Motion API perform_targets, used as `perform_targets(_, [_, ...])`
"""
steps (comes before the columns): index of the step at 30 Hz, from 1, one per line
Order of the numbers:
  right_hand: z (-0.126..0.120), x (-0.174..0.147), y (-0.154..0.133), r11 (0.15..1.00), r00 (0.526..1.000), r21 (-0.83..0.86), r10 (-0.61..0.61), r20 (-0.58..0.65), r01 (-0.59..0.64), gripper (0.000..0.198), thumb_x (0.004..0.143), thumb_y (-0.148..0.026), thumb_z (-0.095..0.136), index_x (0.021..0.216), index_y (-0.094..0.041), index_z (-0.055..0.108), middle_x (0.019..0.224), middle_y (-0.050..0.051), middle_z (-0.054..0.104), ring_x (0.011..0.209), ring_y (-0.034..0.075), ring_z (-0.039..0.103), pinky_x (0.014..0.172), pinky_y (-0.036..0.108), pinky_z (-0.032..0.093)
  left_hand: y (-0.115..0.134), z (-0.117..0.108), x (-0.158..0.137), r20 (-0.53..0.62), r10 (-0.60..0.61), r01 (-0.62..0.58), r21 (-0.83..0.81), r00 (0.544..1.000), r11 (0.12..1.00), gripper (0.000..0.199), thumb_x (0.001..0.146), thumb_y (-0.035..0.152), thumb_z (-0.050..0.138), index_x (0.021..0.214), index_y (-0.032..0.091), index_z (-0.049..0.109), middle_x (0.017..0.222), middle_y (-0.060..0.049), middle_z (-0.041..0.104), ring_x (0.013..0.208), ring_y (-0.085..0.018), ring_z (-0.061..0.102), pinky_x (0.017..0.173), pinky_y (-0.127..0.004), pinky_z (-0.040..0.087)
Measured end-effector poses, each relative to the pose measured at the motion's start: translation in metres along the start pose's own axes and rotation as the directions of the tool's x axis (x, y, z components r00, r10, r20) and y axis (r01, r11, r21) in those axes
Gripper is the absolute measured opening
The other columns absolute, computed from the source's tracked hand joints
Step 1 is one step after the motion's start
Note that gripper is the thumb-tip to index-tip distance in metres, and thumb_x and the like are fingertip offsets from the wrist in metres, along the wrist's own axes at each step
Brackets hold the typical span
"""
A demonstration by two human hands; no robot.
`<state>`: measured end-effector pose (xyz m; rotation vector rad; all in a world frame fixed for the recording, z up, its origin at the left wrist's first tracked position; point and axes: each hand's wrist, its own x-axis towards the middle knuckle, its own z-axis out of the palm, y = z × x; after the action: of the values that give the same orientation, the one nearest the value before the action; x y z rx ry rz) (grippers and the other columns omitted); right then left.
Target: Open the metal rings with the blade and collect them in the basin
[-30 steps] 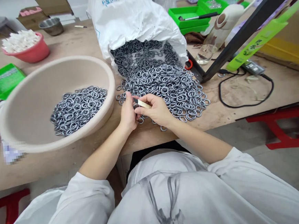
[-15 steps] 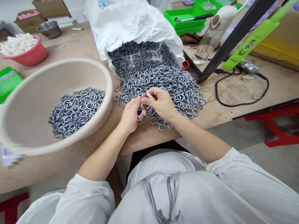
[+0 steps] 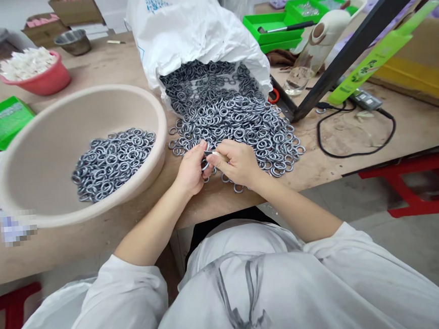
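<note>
My left hand is closed on a grey ring near the front of the table. Against it, my right hand grips a small knife by its pale handle; the dark blade points left at the ring, and fingers hide part of both. Behind and beneath my hands spreads a pile of similar grey rings, spilling from the mouth of a white sack. On the left, a large beige basin contains many more rings.
A red bowl of small white pieces and a green tray stand beyond the basin. To the right are a slanted black bar, a black cable, a jug and green trays. A red stool stands below the table.
My right hand has turned and dropped slightly, and the knife now lies flatter, its blade pointing left across the ring. My left hand stays nearly in place.
</note>
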<state>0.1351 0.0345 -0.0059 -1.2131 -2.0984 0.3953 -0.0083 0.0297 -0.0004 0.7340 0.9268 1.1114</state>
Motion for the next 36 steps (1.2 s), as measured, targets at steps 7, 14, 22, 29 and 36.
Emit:
perform_targets(7, [-0.003,0.0,0.0,1.0,0.999,-0.016,0.004,0.043,-0.003,0.059,0.097,-0.065,0.034,0.065,-0.02,0.055,0.068,0.001,0.051,0.064,0.014,0.045,0.06,0.029,0.025,0.001,0.001,-0.002,0.025,-0.016,0.015,0.021,1.0,1.0,0.044,0.081,0.053,0.07,0.07,0.019,0.044,0.048,0.008,0.045,0.034,-0.004,0.037,0.035,-0.016,0.02])
perform_targets(14, [0.0,0.0,0.001,0.998,1.0,0.06,0.011,0.026,-0.012,0.062,0.095,-0.07,0.033,0.061,-0.02,0.048,0.064,0.0,0.046,0.063,0.013,0.043,0.061,0.03,0.026,0.001,0.001,-0.003,0.054,-0.039,0.038,0.031,0.998,0.999,0.043,0.084,0.051,0.068,0.068,0.019,0.044,0.047,0.007,0.042,0.035,-0.004,0.035,0.035,-0.015,0.022])
perform_targets(22, [-0.025,0.021,0.045,0.936,0.927,0.105,0.349,-0.137,-0.337,0.059,0.091,-0.072,0.042,0.062,-0.021,0.049,0.059,-0.002,0.045,0.058,0.014,0.041,0.059,0.029,0.028,0.003,0.001,-0.005,0.18,-0.073,0.079,-0.026,0.981,0.997,0.041,0.088,0.046,0.064,0.066,0.018,0.044,0.051,0.007,0.04,0.038,-0.003,0.032,0.037,-0.015,0.022])
perform_targets(29, [-0.021,0.043,0.038,0.914,0.974,-0.354,0.223,0.03,-0.199,0.025,0.086,-0.036,0.068,0.108,-0.025,0.073,0.106,0.008,0.066,0.08,0.021,0.058,0.066,0.031,0.035,0.014,-0.006,0.002,0.125,-0.169,0.19,-0.18,0.978,0.965,0.023,0.091,0.03,0.048,0.074,0.017,0.053,0.056,0.005,0.044,0.04,-0.005,0.037,0.036,-0.016,0.025])
perform_targets(36, [-0.018,0.047,0.036,0.92,0.96,0.275,0.27,0.069,-0.279,0.032,0.082,-0.046,0.073,0.068,-0.019,0.061,0.061,-0.003,0.05,0.058,0.011,0.044,0.057,0.028,0.032,0.007,-0.006,0.006,-0.031,-0.067,0.065,-0.04,0.997,0.997,0.028,0.085,0.045,0.063,0.078,0.018,0.055,0.063,0.004,0.052,0.042,-0.005,0.041,0.034,-0.016,0.02])
